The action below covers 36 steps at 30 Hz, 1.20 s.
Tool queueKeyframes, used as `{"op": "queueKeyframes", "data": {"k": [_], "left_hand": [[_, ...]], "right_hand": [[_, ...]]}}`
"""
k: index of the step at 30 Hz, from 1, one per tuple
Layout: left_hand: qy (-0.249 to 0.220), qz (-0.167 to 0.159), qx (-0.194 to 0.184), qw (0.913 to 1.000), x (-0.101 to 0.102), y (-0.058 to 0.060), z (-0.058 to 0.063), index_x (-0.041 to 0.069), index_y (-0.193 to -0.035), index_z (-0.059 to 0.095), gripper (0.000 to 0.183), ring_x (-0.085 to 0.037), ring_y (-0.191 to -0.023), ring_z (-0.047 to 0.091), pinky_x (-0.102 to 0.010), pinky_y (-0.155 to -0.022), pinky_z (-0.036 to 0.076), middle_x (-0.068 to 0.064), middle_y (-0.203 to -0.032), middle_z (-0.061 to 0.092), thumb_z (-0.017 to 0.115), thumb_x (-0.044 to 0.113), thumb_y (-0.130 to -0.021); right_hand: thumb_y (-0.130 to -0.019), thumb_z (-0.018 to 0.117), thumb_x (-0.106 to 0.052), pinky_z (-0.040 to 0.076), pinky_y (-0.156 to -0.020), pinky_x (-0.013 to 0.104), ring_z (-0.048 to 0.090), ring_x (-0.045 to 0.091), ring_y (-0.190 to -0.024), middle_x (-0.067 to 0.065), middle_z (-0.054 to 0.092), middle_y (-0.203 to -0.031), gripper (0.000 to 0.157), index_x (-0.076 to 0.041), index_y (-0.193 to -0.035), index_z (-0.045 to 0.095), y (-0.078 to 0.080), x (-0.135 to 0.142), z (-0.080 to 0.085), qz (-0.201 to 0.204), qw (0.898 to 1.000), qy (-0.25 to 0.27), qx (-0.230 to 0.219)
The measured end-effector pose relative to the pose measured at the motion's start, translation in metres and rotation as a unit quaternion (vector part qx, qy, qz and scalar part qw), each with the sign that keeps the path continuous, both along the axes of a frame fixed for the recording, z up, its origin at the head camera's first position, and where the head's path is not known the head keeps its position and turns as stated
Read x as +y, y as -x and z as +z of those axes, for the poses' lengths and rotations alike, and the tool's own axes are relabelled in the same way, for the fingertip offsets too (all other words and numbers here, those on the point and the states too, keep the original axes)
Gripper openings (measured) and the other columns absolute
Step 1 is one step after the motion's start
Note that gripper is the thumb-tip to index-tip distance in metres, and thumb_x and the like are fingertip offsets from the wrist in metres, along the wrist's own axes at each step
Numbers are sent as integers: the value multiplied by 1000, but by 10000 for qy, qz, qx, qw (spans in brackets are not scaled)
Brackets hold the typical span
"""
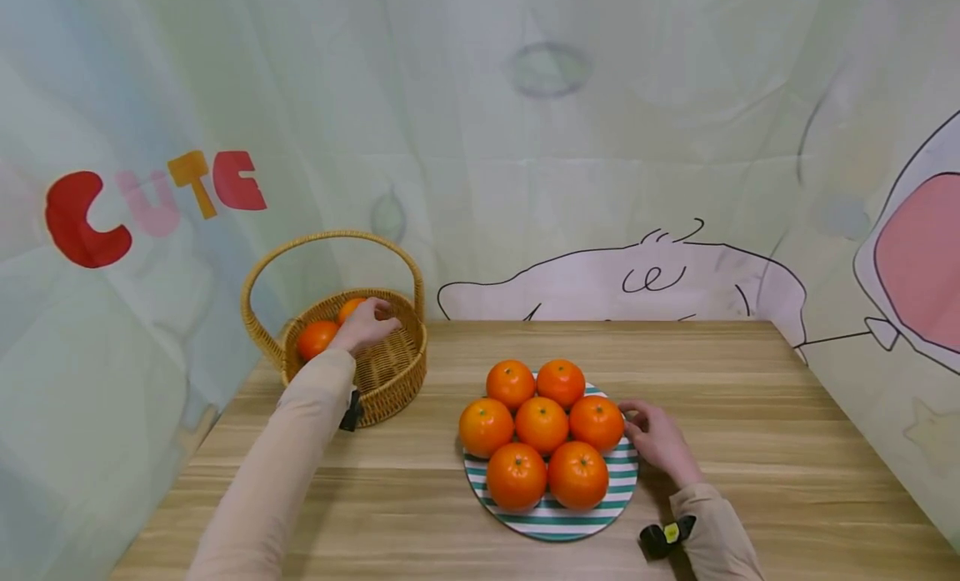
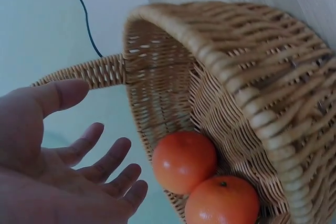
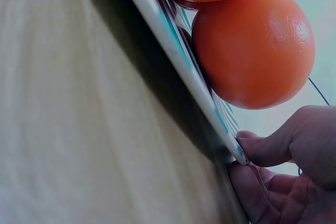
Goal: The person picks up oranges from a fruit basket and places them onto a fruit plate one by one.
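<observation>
Over the wicker basket (image 1: 408,379) at the back left, my left hand (image 1: 365,326) hovers with its fingers spread and nothing in them. Two oranges (image 1: 317,339) lie inside the basket, on its left side. The left wrist view shows this hand (image 2: 68,166) apart from both oranges (image 2: 185,162). A round plate (image 1: 555,527) with green and white stripes carries several oranges (image 1: 542,426). My right hand (image 1: 660,439) pinches the plate's right edge. In the right wrist view its thumb (image 3: 268,148) lies on the rim, with fingers underneath.
The basket's tall arched handle (image 1: 337,234) rises above its opening. A wooden table (image 1: 750,414) bears both basket and plate. Behind and beside it hangs a printed curtain (image 1: 480,147). Dark wrist devices (image 1: 660,541) sit on both sleeves.
</observation>
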<state>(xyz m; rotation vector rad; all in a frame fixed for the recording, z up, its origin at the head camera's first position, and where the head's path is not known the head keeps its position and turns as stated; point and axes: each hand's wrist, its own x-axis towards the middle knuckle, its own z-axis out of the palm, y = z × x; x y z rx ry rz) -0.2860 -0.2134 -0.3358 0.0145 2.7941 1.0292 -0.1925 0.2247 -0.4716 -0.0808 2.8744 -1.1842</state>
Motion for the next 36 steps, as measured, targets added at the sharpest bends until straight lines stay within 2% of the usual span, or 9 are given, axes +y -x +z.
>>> {"op": "queueKeyframes", "data": {"k": [6,10,15,19,22,25,30,33,36], "left_hand": [[1011,136,89,9947,-15,6,-7,-6,-152,29,66,-55,-139,33,-62,-111,37,-35,-151,35,47,29,-99],[1320,344,-54,9906,-29,4,-8,-6,-153,25,73,-57,-141,24,-67,-112,29,-39,-152,27,50,31,-95],[1317,536,-350,9892,-45,2,-13,-5,-155,20,78,-59,-144,12,-70,-114,19,-39,-156,14,54,30,-94],[1174,629,-419,9902,-57,5,-23,-4,-153,22,78,-60,-145,5,-72,-114,13,-39,-156,9,56,28,-91],[1194,635,-489,9896,-62,5,-26,-4,-153,22,78,-61,-145,2,-73,-115,11,-39,-157,6,57,27,-90],[1294,615,-632,9877,-59,0,-22,-5,-153,20,79,-63,-145,3,-72,-115,13,-40,-156,6,58,29,-92],[1385,637,-698,9858,-54,-6,-17,-7,-150,24,73,-64,-136,18,-70,-112,20,-42,-146,14,56,29,-95],[1405,673,-694,9854,-52,-7,-17,-9,-146,27,69,-64,-130,25,-69,-110,21,-42,-142,12,54,30,-96],[1484,738,-717,9836,-51,-8,-17,-11,-140,33,63,-65,-127,26,-68,-109,22,-42,-141,9,53,30,-96]], "right_hand": [[-95,60,-4,45,-70,31,55,23,-80,15,66,-95,30,3,-124,64,0,1,0,1,10000,65,10],[-95,60,-4,46,-70,31,55,23,-81,15,67,-96,30,2,-124,64,1,0,1,-14,10000,87,-12],[-95,61,-4,46,-69,31,55,23,-80,15,67,-95,29,2,-123,64,1,0,2,-32,9999,107,-36],[-95,61,-4,45,-69,30,55,23,-80,15,67,-95,29,2,-123,64,0,0,1,-24,9999,112,-56],[-95,61,-3,45,-68,30,55,22,-79,15,66,-94,29,2,-123,64,0,1,0,-24,9999,125,-52],[-95,60,-3,44,-67,30,54,22,-78,15,66,-92,29,3,-123,64,1,1,-1,-12,9999,145,-30],[-96,60,-3,43,-67,29,53,22,-79,15,65,-93,30,2,-125,63,1,1,0,-23,9998,173,-122],[-96,60,-4,44,-67,30,53,22,-79,15,65,-94,30,2,-126,63,1,1,0,-39,9997,190,-171],[-96,60,-4,44,-68,30,54,23,-80,15,66,-95,30,2,-126,63,0,1,1,-30,9997,176,-177]]}}
